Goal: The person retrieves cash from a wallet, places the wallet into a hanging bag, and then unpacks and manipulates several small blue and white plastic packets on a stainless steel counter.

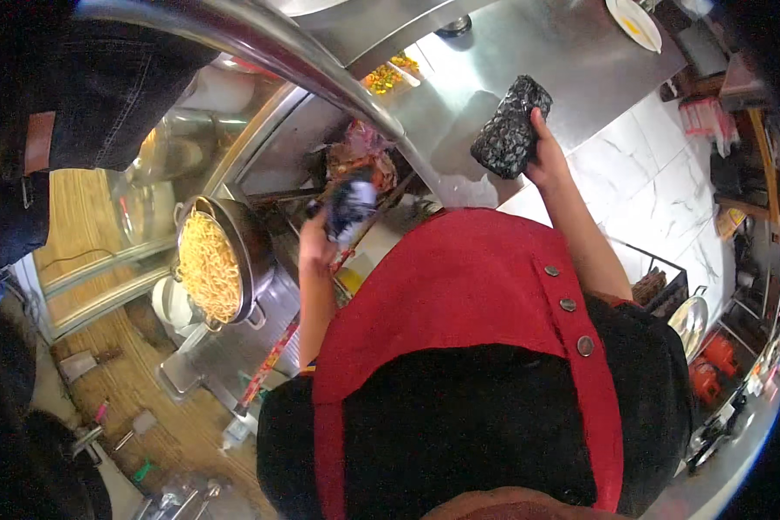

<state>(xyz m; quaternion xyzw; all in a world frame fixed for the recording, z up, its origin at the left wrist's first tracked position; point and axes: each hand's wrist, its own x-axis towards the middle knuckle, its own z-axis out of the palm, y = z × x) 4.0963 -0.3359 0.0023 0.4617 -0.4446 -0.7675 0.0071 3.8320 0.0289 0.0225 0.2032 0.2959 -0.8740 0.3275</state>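
My right hand point(544, 153) grips a black, crinkled block-shaped package point(513, 127), its thumb along the side, beside the stainless steel worktop point(578, 71). Further left, my left hand point(318, 234) holds a dark and white object point(352, 205); motion blur hides what it is. Behind that object lies a reddish plastic-wrapped bundle point(364, 156), partly covered. A large metal pot bears a colander of pale noodles point(208, 266) to the left of my left hand.
A steel rail point(325, 58) crosses above the work area. An oval plate point(634, 25) lies at the worktop's far end. Chopped vegetables point(390, 73) sit behind the rail. A wire-framed basket point(666, 286) and a round metal pan point(689, 325) stand at right. Someone's dark trousers point(104, 97) show at upper left.
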